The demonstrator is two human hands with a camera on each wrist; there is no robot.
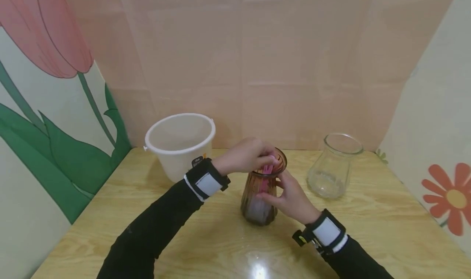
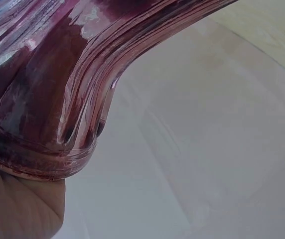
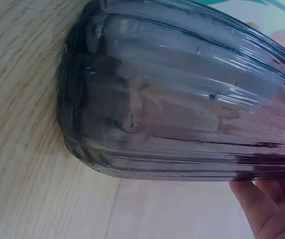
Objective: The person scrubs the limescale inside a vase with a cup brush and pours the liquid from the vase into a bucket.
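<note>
A dark, ribbed glass vase (image 1: 259, 201) was seen standing upright on the wooden table (image 1: 386, 230), near the middle of it and close to the front edge. The right hand (image 1: 290, 197) was laid against the side of the vase, its fingers wrapped round the body just below the neck, so that the vase was grasped. The left hand (image 1: 244, 155) was placed over the mouth of the vase, with the fingers bent down at the rim; something pink (image 1: 265, 177) was seen at the fingertips and inside the neck, but whether it was pinched could not be told. In the left wrist view the flared rim of the vase (image 2: 43, 164) was shown pressed close against the palm (image 2: 18, 209). In the right wrist view the base of the vase (image 3: 82, 124) was shown resting on the table, with fingertips (image 3: 277, 209) beneath the ribbed wall. A white plastic bucket (image 1: 180, 144) was set behind and to the left, apart from the vase, and a clear glass vase (image 1: 333, 166) was set to the right, also apart.
</note>
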